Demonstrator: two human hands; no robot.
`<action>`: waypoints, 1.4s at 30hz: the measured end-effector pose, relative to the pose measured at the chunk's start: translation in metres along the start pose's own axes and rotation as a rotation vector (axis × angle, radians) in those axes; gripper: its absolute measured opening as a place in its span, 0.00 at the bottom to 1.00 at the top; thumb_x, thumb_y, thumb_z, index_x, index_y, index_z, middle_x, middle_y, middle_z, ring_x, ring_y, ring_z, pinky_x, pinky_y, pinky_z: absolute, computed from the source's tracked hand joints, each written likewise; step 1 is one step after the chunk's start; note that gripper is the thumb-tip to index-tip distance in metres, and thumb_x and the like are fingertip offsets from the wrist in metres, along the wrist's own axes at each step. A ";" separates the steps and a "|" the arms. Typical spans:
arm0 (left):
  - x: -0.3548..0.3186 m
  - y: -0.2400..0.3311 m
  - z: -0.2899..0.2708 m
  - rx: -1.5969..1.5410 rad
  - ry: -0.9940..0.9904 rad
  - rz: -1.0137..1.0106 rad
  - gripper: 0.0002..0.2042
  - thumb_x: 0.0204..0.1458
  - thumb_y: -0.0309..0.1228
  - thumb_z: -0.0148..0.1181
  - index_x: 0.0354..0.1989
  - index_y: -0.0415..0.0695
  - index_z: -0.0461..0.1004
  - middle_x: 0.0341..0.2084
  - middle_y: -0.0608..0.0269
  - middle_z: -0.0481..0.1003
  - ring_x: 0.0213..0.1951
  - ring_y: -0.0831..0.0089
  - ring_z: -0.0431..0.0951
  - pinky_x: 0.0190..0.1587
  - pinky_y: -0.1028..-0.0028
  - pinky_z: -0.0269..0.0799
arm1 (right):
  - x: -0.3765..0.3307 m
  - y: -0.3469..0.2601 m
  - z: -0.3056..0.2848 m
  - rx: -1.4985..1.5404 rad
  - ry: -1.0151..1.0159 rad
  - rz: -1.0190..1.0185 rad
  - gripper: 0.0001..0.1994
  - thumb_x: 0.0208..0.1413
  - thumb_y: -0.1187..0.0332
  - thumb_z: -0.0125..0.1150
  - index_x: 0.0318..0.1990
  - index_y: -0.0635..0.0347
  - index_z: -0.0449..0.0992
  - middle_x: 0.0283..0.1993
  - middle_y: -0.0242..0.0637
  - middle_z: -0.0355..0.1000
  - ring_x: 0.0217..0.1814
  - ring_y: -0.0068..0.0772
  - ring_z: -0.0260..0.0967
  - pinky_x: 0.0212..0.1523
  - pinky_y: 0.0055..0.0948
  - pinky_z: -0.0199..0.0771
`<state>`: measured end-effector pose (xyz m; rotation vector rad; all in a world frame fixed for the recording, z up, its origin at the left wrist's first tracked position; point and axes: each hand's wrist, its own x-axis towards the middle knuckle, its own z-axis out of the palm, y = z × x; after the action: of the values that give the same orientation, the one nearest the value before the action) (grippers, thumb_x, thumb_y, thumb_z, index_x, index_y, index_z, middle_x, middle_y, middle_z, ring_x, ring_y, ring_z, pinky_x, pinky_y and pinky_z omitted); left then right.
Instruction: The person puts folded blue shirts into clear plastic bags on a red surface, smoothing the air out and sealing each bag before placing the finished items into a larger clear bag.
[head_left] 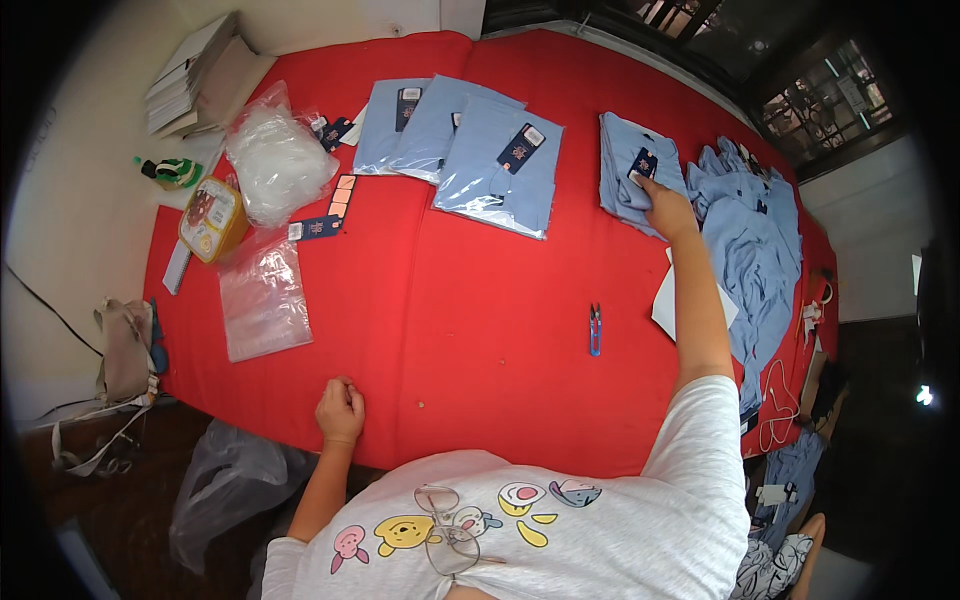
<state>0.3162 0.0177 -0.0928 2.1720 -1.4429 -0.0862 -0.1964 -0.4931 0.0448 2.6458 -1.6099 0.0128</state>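
My right hand [664, 208] reaches out to a folded light-blue garment [622, 140] at the right of the red-covered table. Its fingers are closed at the lower end of a dark blue hang tag [645, 160] lying on the garment. Near the table's front edge on the left, my left hand [341, 411] rests with curled fingers and nothing visible in it. Bagged light-blue garments [500, 165] with dark tags overlap at the back middle. Right of my right hand lies a heap of loose light-blue garments [750, 230].
Blue thread snips [596, 330] lie right of the middle. On the left are a flat clear bag [265, 305], a pile of clear bags [275, 160], a yellow box [213, 220] and a loose dark tag [318, 228]. White paper [668, 305] lies under my right forearm.
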 end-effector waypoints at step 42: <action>-0.021 0.000 -0.028 -0.945 -0.916 -0.290 0.14 0.62 0.22 0.67 0.52 0.32 0.72 0.36 0.53 0.83 0.38 0.75 0.83 0.43 0.75 0.77 | -0.408 -0.470 0.085 1.551 0.219 1.051 0.15 0.63 0.78 0.68 0.55 0.71 0.76 0.42 0.40 0.82 0.44 0.25 0.78 0.50 0.25 0.76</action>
<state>0.3165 0.0470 -0.0740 1.4948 -1.0660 -1.6624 0.0321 0.0810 -0.0680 1.3759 -3.3503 2.1425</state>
